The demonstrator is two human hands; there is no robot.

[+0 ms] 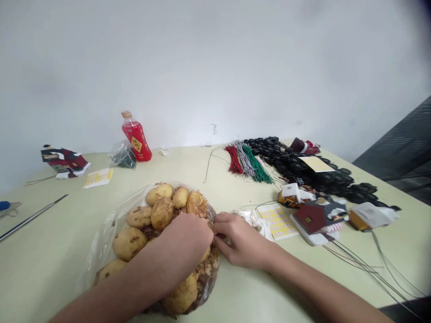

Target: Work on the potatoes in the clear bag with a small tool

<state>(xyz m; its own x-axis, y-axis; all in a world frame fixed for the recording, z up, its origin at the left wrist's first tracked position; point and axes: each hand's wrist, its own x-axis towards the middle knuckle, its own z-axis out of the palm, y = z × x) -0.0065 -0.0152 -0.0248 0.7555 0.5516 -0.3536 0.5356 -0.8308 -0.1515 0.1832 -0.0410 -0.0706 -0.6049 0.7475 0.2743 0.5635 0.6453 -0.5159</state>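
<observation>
A clear plastic bag [101, 224] of potatoes lies spread on the table in front of me. Several yellow potatoes [129, 243] show brown patches, and brown peel-like scraps [208, 271] fill the bag's right side. My left hand [190, 235] reaches across the potatoes, closed, its fingertips turned away from view. Just outside the bag's right edge, my right hand [237, 237] is closed in a pinch against the left one. Whatever the two hands grip where they meet is hidden.
Crumpled white tissue [256, 222] and a yellow sticker sheet [278, 220] lie beside my right hand. Model houses [318, 220] trail wires at right, near black parts [303, 168] and coloured wire bundles [251, 161]. A red bottle [137, 139] and a metal rod [33, 218] are at left.
</observation>
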